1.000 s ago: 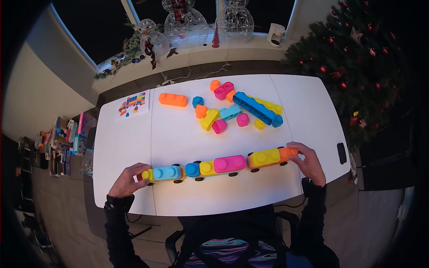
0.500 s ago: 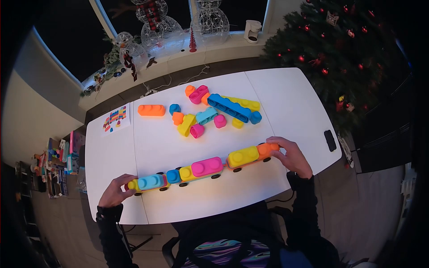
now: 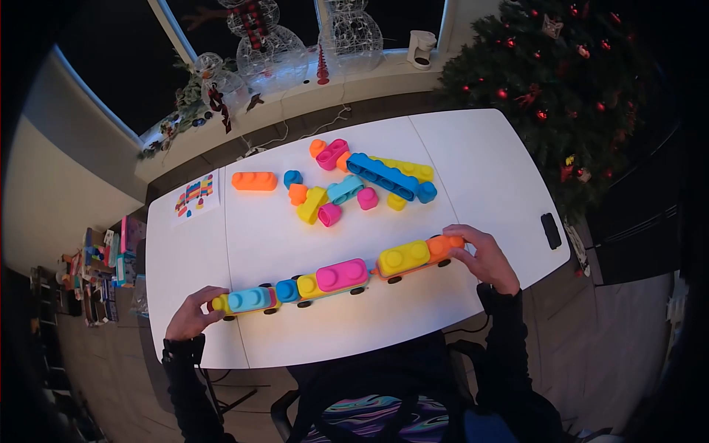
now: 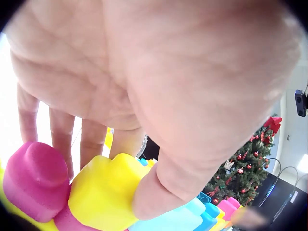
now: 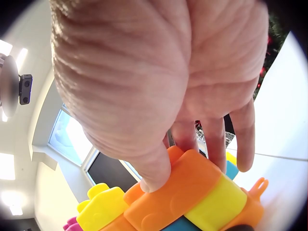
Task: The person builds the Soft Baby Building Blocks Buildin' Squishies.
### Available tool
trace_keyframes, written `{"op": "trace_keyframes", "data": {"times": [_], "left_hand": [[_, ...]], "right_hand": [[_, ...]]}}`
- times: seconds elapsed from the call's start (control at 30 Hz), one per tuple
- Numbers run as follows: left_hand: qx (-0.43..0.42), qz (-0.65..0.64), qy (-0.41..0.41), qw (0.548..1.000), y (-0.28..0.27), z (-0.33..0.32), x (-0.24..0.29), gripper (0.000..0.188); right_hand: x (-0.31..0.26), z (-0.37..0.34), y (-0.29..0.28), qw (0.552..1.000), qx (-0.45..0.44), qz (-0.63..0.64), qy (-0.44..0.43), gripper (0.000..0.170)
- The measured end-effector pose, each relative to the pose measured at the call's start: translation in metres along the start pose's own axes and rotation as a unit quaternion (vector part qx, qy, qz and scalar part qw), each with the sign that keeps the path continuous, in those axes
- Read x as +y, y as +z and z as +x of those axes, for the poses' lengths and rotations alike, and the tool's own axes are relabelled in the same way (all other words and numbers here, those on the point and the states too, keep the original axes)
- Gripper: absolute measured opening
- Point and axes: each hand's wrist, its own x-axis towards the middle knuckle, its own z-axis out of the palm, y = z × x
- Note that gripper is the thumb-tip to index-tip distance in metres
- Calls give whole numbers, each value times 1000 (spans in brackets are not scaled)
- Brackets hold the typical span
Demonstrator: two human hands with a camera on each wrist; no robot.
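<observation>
A toy train of three wheeled block cars lies in a slanting row across the white table [image 3: 310, 340]. At its left end my left hand [image 3: 190, 316] pinches a yellow block [image 4: 103, 192], thumb on the near side, fingers behind. A magenta block [image 4: 36, 180] sits beside it, and a light blue block [image 3: 249, 298] follows. The middle car carries blue, yellow and pink blocks [image 3: 342, 275]. My right hand [image 3: 487, 260] grips the orange block [image 5: 175, 190] on the right car, next to a large yellow block [image 3: 403, 257]; a yellow block [image 5: 216, 204] lies beneath the orange one.
Loose blocks lie farther back, including a long blue one [image 3: 382, 174], a light blue one [image 3: 346, 190] and an orange one [image 3: 254, 181]. A printed picture sheet [image 3: 196, 198] is at the left, a black object [image 3: 551, 231] near the right edge. A decorated tree [image 3: 546, 96] stands behind.
The head view has turned, so table and train now slant up to the right and sit farther left in frame. Both hands keep their hold on the train's ends; the last half second shows little movement.
</observation>
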Motion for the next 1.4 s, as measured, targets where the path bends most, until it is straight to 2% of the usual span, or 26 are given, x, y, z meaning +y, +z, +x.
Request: {"op": "trace_keyframes", "data": {"times": [0.23,0.4,0.53,0.6,0.63,0.7,0.87,0.97,1.07,1.13,1.2,1.4], "left_hand": [[-1,30,-32,999,0,1,7,56],[17,65,12,998,1,2,0,56],[32,102,22,994,6,-1,22,59],[118,129,97,980,19,1,49,62],[118,128,98,980,29,4,66,62],[148,147,213,954,53,14,104,65],[170,142,312,924,124,55,165,77],[158,162,328,917,152,73,181,75],[166,162,327,916,171,89,173,68],[161,163,321,919,176,94,169,64],[195,146,339,909,180,96,167,57],[207,164,333,905,184,94,167,57]], "right_hand": [[2,0,2,1000,0,-1,1,40],[4,-1,2,1000,2,5,-3,41],[2,0,2,1000,-1,6,4,41],[5,0,2,1000,3,5,-19,41],[3,0,2,1000,3,4,-18,41],[-5,1,1,1000,-4,14,-4,38],[-5,1,3,1000,-6,10,-5,38],[-5,2,3,1000,-3,11,-12,38],[-5,1,4,1000,3,8,-23,38],[-4,0,4,1000,7,7,-25,37],[-2,0,5,999,5,2,-35,37],[-4,1,4,1000,-1,1,-24,37]]}}
